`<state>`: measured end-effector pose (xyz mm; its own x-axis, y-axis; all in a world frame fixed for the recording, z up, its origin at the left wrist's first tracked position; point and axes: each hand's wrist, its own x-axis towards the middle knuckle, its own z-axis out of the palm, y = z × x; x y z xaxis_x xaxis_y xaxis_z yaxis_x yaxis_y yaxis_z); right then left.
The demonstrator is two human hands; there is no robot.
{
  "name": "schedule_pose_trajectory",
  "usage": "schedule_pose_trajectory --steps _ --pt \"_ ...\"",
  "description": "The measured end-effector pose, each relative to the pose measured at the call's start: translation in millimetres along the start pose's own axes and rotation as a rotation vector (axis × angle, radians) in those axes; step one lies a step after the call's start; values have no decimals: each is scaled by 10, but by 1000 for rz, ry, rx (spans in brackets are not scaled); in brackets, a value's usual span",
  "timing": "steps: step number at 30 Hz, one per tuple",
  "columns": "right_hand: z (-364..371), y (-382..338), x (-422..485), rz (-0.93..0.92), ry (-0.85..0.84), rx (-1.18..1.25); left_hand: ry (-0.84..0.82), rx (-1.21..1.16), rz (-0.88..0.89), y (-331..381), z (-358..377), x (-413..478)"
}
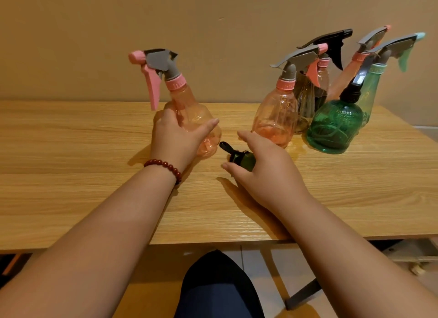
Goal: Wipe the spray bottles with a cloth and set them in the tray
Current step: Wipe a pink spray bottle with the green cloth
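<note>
My left hand point(175, 137) grips a clear pink spray bottle point(189, 109) by its body. It holds the bottle tilted just above the wooden table point(94, 151), with the pink trigger and nozzle pointing left. My right hand point(263, 168) is wrapped over a small dark green spray bottle point(241, 157) lying on the table, thumb on the near side and index finger on the far side. Its black nozzle pokes out to the left. Most of this bottle is hidden under my palm.
Several spray bottles stand grouped at the back right: a pink one point(276, 118), a dark green one point(334, 128), a smoky clear one point(305, 104) and taller pink and light green ones behind. A wall runs along the table's far edge. My knee point(218, 287) shows below the front edge.
</note>
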<state>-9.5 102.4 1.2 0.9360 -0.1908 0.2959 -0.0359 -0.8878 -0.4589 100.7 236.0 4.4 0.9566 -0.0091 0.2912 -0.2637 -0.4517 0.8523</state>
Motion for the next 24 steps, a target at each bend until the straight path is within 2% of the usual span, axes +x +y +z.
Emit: schedule_pose_trajectory --steps 5,9,11,16,22,24 --pt "7 23 -49 -58 -148 -215 -94 222 87 -21 119 21" --pt "-35 44 -54 -47 -200 -183 -262 122 70 -42 95 -27" --pt "-67 68 -73 -36 -217 -171 -259 70 88 -71 76 -27" --pt "-76 124 -63 -42 -201 -238 -163 189 182 -78 136 19" --pt "-56 213 -115 -109 -202 -340 -329 133 101 -124 94 53" --pt "-61 234 -128 -100 -227 -323 -300 159 120 -146 87 43"
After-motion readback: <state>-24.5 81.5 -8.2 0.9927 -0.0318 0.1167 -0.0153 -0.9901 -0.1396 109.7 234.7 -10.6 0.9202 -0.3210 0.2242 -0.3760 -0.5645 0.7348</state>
